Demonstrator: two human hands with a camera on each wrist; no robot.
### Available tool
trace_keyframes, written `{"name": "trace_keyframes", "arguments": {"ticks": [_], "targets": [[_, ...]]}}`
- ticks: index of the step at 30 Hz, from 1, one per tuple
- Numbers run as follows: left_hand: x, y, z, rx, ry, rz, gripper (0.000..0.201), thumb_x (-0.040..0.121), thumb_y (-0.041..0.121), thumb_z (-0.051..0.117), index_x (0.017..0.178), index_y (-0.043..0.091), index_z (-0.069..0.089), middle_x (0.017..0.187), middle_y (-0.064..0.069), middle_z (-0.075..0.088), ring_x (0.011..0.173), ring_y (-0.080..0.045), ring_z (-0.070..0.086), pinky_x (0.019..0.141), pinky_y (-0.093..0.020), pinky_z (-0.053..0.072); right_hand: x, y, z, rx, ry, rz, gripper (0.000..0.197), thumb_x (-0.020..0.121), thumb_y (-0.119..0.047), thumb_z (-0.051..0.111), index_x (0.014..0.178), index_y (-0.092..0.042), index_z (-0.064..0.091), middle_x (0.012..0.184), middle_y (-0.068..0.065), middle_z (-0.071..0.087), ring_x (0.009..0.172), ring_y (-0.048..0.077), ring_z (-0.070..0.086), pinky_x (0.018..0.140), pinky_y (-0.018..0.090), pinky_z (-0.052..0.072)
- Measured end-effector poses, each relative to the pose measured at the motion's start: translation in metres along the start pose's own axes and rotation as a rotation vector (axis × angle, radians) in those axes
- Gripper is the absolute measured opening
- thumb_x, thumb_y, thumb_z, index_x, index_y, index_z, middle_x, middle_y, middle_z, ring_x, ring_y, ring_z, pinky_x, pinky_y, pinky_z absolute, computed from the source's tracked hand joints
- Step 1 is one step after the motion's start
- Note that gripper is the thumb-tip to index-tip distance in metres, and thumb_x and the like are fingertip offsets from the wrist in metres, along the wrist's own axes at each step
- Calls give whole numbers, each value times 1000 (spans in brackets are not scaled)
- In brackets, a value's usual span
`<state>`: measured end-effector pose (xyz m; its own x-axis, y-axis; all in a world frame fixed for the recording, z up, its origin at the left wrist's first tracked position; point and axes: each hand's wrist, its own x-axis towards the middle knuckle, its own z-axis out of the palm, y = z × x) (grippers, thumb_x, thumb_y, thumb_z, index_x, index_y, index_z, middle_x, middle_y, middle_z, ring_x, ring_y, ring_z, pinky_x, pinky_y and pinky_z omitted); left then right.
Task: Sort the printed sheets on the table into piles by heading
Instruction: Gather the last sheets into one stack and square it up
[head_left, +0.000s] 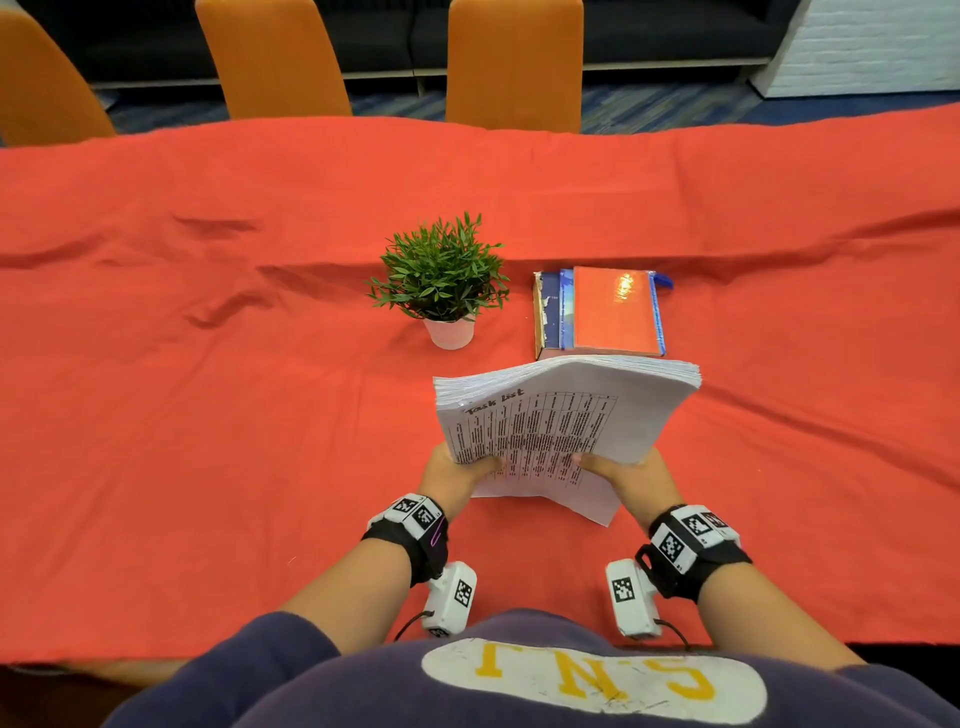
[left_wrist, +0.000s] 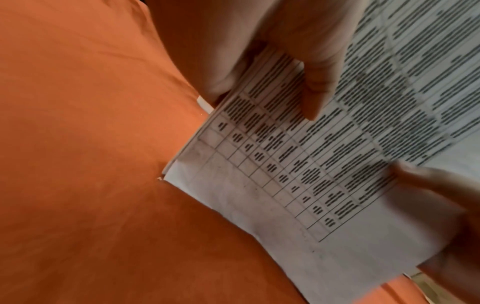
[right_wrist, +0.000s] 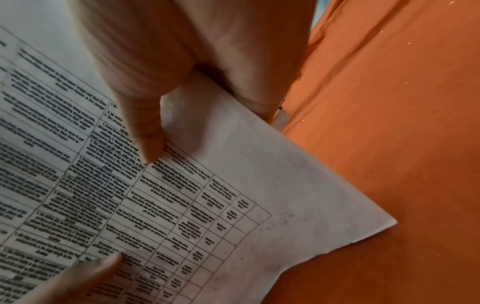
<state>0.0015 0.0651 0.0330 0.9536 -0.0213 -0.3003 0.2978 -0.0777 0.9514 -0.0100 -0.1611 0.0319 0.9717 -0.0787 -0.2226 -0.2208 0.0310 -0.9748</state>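
Note:
A thick stack of printed sheets stands tilted on its near edge on the red tablecloth. Its top sheet reads "Task List" over a printed table. My left hand grips the stack's left side, thumb on the printed face. My right hand grips the right side, thumb pressed on the table of text. The remaining fingers of both hands are hidden behind the paper. The top sheet's lower corner curls toward the cloth.
A small potted plant stands just beyond the stack to the left. A pile of books with a red cover on top lies behind the stack. Orange chairs line the far side. The cloth is wrinkled.

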Motion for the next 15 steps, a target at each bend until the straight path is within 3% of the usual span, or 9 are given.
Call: {"name": "trace_keyframes", "arguments": {"ticks": [3,6,9,13,15], "targets": [[2,0,2,-6,5,1,27,80,-6,69,101,12,67,99,0,71,80,3,68,73,-17,51,1,0,-1,-30,-1,6,36,74,-8,79,104,-22,68,106,-7,72,96,1,68,82,15,50],[6,8,2,-7,7,13,28,80,-1,71,106,8,66,97,4,71,84,-1,69,76,-13,53,7,-7,-2,-4,32,35,29,74,-9,79,98,-21,68,99,-7,72,87,0,70,75,16,53],[10,15,-1,32,17,-12,24,78,10,75,98,19,64,96,8,69,91,-8,67,81,-19,52,18,-15,-3,-40,37,45,21,75,-10,78,92,-18,68,91,-4,72,75,3,71,64,15,54],[11,0,-2,176,55,-167,55,79,26,75,127,12,51,116,9,53,108,-15,52,95,-32,40,25,-5,0,-163,36,51,28,80,-22,75,104,-18,62,94,-9,67,84,5,64,70,20,50],[11,-16,-2,182,50,-248,60,77,29,77,128,10,52,126,4,57,111,-18,55,95,-33,41,27,10,0,-183,56,95,24,86,-18,69,107,-16,59,94,-8,66,84,7,62,68,18,48]]}}
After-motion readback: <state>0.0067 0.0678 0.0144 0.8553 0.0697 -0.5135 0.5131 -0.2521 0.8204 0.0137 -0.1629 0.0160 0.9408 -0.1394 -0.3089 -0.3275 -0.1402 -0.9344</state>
